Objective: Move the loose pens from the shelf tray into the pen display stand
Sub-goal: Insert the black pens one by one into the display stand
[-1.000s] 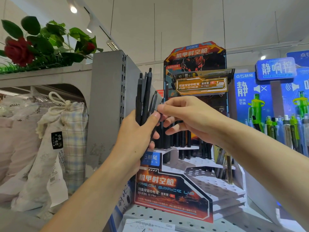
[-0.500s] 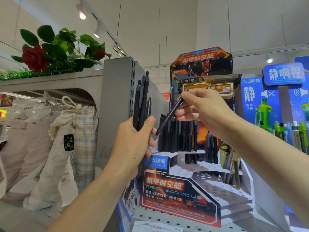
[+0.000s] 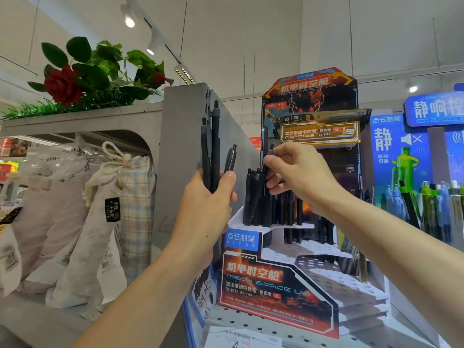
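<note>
My left hand [image 3: 206, 212] grips a bundle of black pens [image 3: 212, 149] upright, to the left of the pen display stand [image 3: 273, 280]. The stand is a stepped white cardboard rack with orange and blue print, and several black pens stand in its top tier [image 3: 273, 209]. My right hand [image 3: 298, 174] pinches the upper end of a single black pen [image 3: 259, 187]. That pen leans down to the left, its tip down among the pens at the left end of the top tier. The shelf tray is not in view.
A grey shelf end panel [image 3: 180, 151] stands just behind my left hand. Fabric drawstring bags [image 3: 110, 214] hang at the left, with artificial roses [image 3: 62, 84] above. A blue stand of green and white pens [image 3: 431, 197] sits at the right. Lower stand tiers [image 3: 326, 270] show open holes.
My right hand drew one pen out of the bundle, carried it right and lowered it tip-first to the stand's top tier. My left hand kept holding the bundle upright.
</note>
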Demonstrator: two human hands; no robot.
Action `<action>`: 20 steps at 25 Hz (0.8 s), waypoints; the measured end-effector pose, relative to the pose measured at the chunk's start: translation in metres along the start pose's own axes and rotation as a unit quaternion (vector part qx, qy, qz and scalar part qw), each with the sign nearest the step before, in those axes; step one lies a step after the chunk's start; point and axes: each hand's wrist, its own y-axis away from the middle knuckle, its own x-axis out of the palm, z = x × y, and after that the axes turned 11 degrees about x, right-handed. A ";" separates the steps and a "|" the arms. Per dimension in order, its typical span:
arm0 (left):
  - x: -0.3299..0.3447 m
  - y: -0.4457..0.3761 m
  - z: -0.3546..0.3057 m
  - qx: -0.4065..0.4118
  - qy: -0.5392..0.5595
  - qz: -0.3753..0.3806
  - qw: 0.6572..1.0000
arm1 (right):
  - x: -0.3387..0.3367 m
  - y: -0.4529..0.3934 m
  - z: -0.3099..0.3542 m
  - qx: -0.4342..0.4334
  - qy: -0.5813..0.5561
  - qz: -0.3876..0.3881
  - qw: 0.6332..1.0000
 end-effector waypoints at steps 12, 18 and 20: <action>-0.005 0.003 -0.002 0.007 0.005 0.026 1.000 | 0.012 -0.001 0.004 -0.034 0.062 0.008 0.997; -0.006 0.003 0.001 -0.003 -0.008 0.033 0.999 | 0.020 0.002 0.006 -0.040 0.112 0.027 0.993; -0.006 0.002 0.001 0.003 0.003 0.031 1.000 | 0.023 0.004 0.006 -0.036 0.132 0.035 0.990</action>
